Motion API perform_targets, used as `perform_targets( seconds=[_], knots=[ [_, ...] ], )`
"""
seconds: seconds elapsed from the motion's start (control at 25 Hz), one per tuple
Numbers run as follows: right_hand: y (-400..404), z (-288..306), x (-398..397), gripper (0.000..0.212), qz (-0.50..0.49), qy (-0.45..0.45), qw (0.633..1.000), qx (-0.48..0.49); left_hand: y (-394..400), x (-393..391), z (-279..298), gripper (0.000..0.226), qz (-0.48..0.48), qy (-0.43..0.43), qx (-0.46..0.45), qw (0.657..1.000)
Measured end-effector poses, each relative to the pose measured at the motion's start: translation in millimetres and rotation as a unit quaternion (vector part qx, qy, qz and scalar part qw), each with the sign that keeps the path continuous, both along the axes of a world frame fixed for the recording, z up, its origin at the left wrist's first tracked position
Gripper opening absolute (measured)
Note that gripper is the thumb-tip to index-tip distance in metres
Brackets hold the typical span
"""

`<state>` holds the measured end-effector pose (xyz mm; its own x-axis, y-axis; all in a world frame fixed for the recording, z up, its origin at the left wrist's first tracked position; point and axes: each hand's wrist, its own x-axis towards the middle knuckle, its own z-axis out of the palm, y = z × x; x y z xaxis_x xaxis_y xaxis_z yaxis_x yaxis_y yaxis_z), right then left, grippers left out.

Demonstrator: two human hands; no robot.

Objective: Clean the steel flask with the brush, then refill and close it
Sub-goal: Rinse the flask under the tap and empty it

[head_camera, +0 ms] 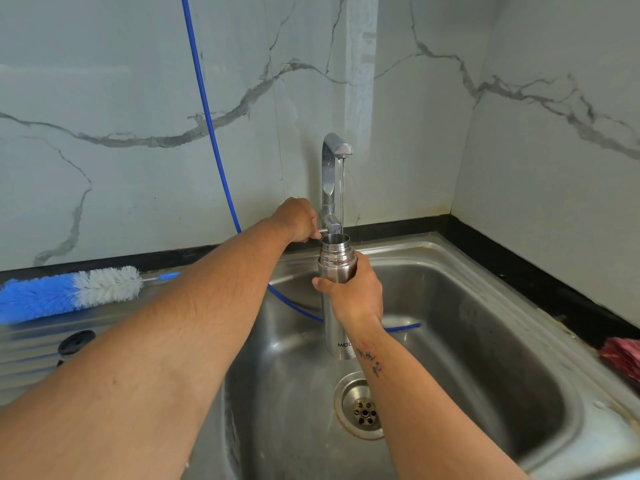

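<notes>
My right hand [355, 294] grips the steel flask [336, 261] around its upper body and holds it upright over the sink, its open mouth under the tap [332, 168]. A thin stream of water runs from the spout into the flask. My left hand [296, 220] reaches to the tap's base and pinches its small lever. The blue and white bottle brush [69, 292] lies on the draining board at the left. A black cap [76, 342] sits on the board below the brush.
The steel sink [485, 341] has a drain [362, 407] near the front. A blue hose [207, 116] hangs down the marble wall and runs into the basin behind the flask. A red cloth [623, 358] lies on the right rim.
</notes>
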<state>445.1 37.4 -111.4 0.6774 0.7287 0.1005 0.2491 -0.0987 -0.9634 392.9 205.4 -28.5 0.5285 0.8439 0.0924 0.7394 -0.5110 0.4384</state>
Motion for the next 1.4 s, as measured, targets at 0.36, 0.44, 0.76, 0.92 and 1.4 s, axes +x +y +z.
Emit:
perform_targets(
  seconds=[0.36, 0.44, 0.76, 0.92, 1.4],
  knots=[
    [0, 0, 2, 0.074, -0.022, 0.013, 1.000, 0.002, -1, -2, -1, 0.018, 0.001, -0.007, 0.004, 1.000],
    [0, 0, 3, 0.074, -0.025, 0.015, 1.000, 0.003, -2, -2, -2, 0.017, 0.004, -0.006, 0.013, 1.000],
    [4, -4, 4, 0.072, -0.026, 0.015, 1.000, 0.000, -1, -3, -6, 0.017, 0.005, -0.012, 0.023, 1.000],
    [6, -6, 6, 0.073, -0.027, 0.010, 1.000, -0.001, -1, -3, -9, 0.019, 0.013, -0.015, 0.026, 0.999],
    [-4, 4, 3, 0.065, -0.020, -0.006, 1.000, -0.019, -120, -77, 12, 0.012, -0.048, -0.130, 0.047, 0.989]
  ],
)
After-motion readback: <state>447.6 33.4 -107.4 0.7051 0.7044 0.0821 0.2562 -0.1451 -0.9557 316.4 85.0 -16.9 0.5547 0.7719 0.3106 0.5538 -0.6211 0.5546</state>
